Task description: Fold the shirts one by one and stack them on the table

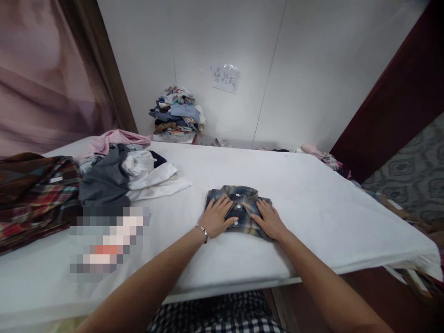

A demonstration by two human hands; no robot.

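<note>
A folded plaid shirt (248, 206) in blue, grey and tan lies on the white-covered table in front of me. Its collar points away from me, and white buttons run down its middle. My left hand (218, 217) rests flat on the shirt's left side, fingers spread, with a bracelet at the wrist. On the right side of the shirt lies my right hand (270, 218), open as well, fingers pointing forward. Both palms cover part of the shirt's sides, and neither hand grips the fabric.
The white table (312, 208) ends near my body. Loose clothes lie at left: a dark grey garment (104, 178), a white one (163, 182), a pink one (114, 138) and a plaid one (38, 199). Behind the table stands a clothes pile (180, 111); a paper sign (225, 78) hangs above.
</note>
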